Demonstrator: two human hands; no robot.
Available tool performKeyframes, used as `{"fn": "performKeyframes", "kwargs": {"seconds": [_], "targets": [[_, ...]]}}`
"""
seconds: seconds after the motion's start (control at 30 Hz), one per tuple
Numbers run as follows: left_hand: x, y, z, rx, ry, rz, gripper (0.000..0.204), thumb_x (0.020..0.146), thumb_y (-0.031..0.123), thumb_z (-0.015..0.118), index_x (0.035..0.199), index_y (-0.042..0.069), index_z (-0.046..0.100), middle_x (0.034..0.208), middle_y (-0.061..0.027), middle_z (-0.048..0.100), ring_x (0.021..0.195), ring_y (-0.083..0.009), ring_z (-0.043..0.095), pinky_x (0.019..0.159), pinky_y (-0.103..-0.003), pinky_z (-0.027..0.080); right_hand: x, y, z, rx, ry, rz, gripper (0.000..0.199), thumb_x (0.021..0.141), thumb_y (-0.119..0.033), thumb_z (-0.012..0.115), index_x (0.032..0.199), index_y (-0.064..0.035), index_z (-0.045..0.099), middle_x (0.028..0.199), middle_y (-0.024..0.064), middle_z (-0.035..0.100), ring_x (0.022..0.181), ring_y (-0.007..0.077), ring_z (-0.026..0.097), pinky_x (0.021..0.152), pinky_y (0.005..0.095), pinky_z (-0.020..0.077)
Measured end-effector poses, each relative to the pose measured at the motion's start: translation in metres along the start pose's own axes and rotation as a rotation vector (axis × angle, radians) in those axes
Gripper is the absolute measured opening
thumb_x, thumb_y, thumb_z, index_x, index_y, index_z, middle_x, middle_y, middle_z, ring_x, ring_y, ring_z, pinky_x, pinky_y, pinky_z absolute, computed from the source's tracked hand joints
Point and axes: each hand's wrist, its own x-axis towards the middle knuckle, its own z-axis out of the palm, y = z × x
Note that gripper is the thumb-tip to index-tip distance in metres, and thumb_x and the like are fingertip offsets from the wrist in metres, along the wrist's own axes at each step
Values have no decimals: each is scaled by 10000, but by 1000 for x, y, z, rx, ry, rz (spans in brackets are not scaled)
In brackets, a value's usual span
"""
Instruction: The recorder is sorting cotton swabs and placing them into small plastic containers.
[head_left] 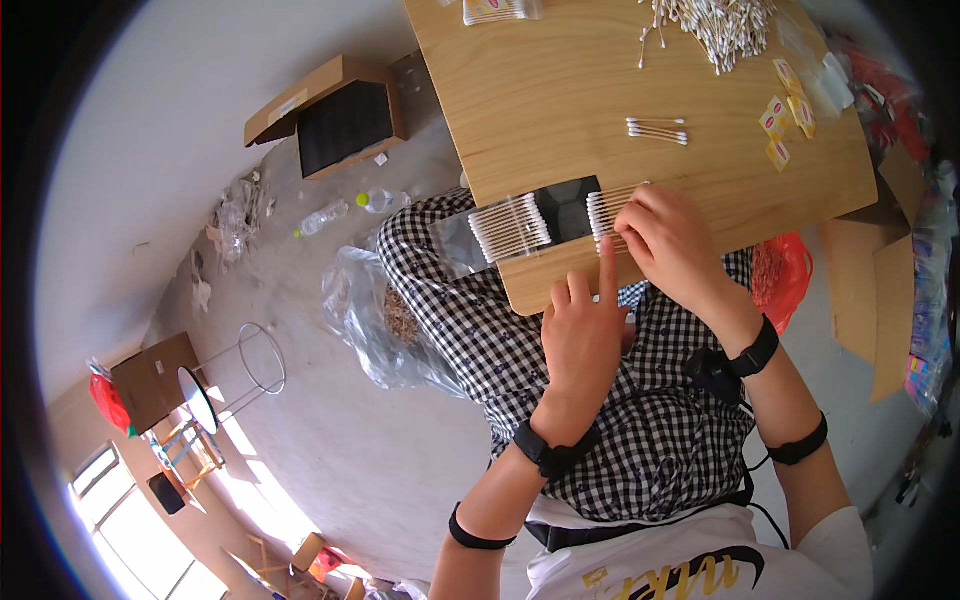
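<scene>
A row of cotton swabs (pixel 597 212) lies side by side near the table's front edge, partly over a dark, shiny flat piece (pixel 570 208). My right hand (pixel 672 245) is closed at the right end of this row, fingertips pinched on the swabs; the fingers hide part of them. My left hand (pixel 582 335) reaches up from below. Its index finger is stretched out and touches the row's lower end, while the other fingers are loosely bent and hold nothing visible. To the left, another row of swabs (pixel 510 228) lies in a clear plastic bag (pixel 458 240) that overhangs the edge.
On the wooden table (pixel 560 90) are several loose swabs (pixel 657 130), a large swab pile (pixel 715 30), small yellow packets (pixel 785 115) and a swab pack (pixel 495 10). A cardboard box (pixel 345 115), bottles (pixel 380 201) and a plastic bag (pixel 385 325) are on the floor.
</scene>
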Motion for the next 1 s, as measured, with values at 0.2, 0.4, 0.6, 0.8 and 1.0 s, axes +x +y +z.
{"fn": "performKeyframes", "kwargs": {"seconds": [0.2, 0.4, 0.6, 0.8, 1.0], "targets": [[-1, 1, 2, 22, -11, -2, 887, 733, 291, 782, 1489, 100, 359, 934, -91, 522, 847, -233, 559, 643, -306, 535, 9, 4, -1, 0, -88, -8, 165, 736, -14, 670, 756, -53, 511, 803, 78, 526, 803, 291, 532, 719, 397, 444], [-1, 1, 3, 18, -20, 1, 907, 718, 272, 788, 1492, 95, 350, 964, -97, 523, 851, -236, 560, 646, -312, 540, 16, -1, -12, -52, -168, -9, 141, 739, -44, 660, 748, -60, 520, 804, 79, 544, 843, 287, 554, 789, 398, 450], [-2, 0, 6, 56, 45, -3, 978, 617, 215, 770, 1493, 83, 357, 932, -88, 522, 797, -212, 538, 643, -287, 533, -1, -5, -31, 316, -134, 147, 174, 821, 14, 629, 970, -46, 560, 851, 59, 569, 778, 203, 564, 713, 322, 479], [-2, 1, 4, 78, 56, 19, 986, 612, 222, 770, 1494, 75, 354, 896, -85, 506, 786, -219, 539, 655, -291, 536, -27, -9, -51, 1111, -199, 499, 309, 938, -7, 576, 1244, -27, 544, 906, 9, 538, 859, 67, 546, 766, 224, 509], [-4, -4, -11, 101, -45, 92, 824, 761, 304, 759, 1490, 250, 380, 942, -94, 516, 873, -235, 579, 658, -319, 549, -58, -1, -73, 1144, -100, 604, 403, 929, 18, 561, 1328, -16, 524, 903, 17, 546, 828, 81, 543, 741, 228, 487]]}}
